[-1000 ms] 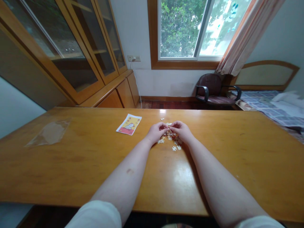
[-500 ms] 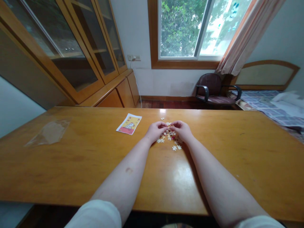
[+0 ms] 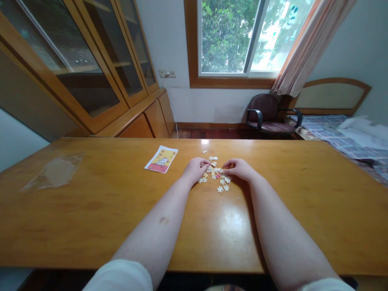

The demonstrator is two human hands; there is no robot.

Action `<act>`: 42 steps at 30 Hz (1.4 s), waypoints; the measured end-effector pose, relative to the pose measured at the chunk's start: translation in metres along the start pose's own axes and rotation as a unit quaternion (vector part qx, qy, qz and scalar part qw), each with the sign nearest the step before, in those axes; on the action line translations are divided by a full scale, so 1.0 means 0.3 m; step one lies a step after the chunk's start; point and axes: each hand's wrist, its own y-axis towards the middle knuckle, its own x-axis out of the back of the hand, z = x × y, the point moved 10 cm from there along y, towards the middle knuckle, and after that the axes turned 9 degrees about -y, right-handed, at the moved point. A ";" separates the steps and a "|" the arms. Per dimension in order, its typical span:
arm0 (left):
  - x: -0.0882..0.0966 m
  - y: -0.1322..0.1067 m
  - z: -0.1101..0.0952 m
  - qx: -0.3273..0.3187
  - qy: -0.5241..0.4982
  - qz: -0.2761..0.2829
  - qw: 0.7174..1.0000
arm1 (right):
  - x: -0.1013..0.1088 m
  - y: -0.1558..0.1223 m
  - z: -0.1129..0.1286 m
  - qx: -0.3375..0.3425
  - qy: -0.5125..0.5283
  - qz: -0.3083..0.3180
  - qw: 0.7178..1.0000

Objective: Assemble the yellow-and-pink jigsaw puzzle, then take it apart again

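Several jigsaw puzzle pieces point(image 3: 214, 175) lie in a loose heap on the wooden table point(image 3: 127, 214), mostly pale, with a few yellow ones and a pink one. At the heap's left edge is my left hand point(image 3: 195, 169), its fingers curled together; whatever may be between the fingertips is too small to make out. My right hand point(image 3: 240, 168) is at the right edge, thumb and forefinger slightly apart, tips close to the pieces. A picture card point(image 3: 161, 159) with a white animal on yellow and pink lies left of my left hand.
A clear plastic bag point(image 3: 56, 170) lies flat at the table's left. Beyond the far edge are a glass-door cabinet point(image 3: 141, 115), an armchair point(image 3: 266, 113) and a bed point(image 3: 327, 125). One small piece point(image 3: 205, 152) sits apart behind the heap.
My hands, which were together over the heap, have moved apart. The right one has shifted to the right, and more of the pieces show between them. The view has turned slightly.
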 end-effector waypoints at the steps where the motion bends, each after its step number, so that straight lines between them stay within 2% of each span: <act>1: 0.011 0.000 0.010 0.014 0.010 -0.013 1.000 | -0.007 -0.003 -0.002 0.004 -0.006 0.015 1.000; 4: 0.034 -0.006 0.036 0.056 0.073 -0.036 0.995 | -0.033 -0.003 0.005 0.016 -0.021 0.044 0.999; 8: 0.000 -0.021 0.052 0.088 0.145 0.012 0.985 | -0.046 0.004 0.022 0.024 -0.034 0.038 0.998; 12: -0.061 -0.031 0.018 0.037 0.120 0.083 0.989 | -0.041 -0.003 0.024 0.025 -0.002 0.054 0.998; 15: -0.077 -0.030 -0.002 0.001 0.107 0.105 0.989 | -0.042 -0.011 0.026 0.041 0.008 0.085 0.995; 19: -0.077 -0.020 -0.032 -0.047 0.075 0.103 0.991 | -0.039 -0.005 0.021 0.050 0.014 0.081 0.995; 23: -0.079 -0.025 -0.047 -0.058 0.044 0.106 0.992 | -0.051 0.007 0.020 0.046 0.113 0.069 0.990; 26: -0.037 -0.036 -0.074 -0.060 0.032 0.068 0.995 | -0.037 0.017 0.011 0.023 0.183 0.030 0.982; 28: 0.010 -0.039 -0.092 -0.047 0.072 0.031 0.996 | -0.023 0.022 0.004 0.007 0.193 0.000 0.981; 29: 0.036 -0.036 -0.094 -0.028 0.107 0.014 0.994 | -0.017 0.023 0.005 0.005 0.186 -0.011 0.982; 31: 0.071 -0.019 -0.063 0.054 0.170 0.017 0.984 | -0.007 0.024 0.018 0.019 0.155 -0.028 0.987; 33: 0.082 0.009 -0.011 0.138 0.204 0.058 0.967 | -0.003 0.024 0.034 0.042 0.106 -0.040 0.993; 35: 0.085 0.054 0.027 0.173 0.225 0.092 0.954 | -0.009 0.025 0.041 0.053 0.061 -0.047 0.996; 37: 0.103 0.117 0.041 0.151 0.257 0.072 0.952 | -0.023 0.028 0.040 0.050 0.026 -0.041 0.998; 39: 0.093 0.165 0.060 0.122 0.268 0.066 0.953 | -0.032 0.032 0.043 0.049 -0.017 -0.041 0.998; 42: 0.002 0.194 0.074 0.058 0.222 0.128 0.965 | -0.023 0.031 0.082 0.092 -0.113 -0.074 0.987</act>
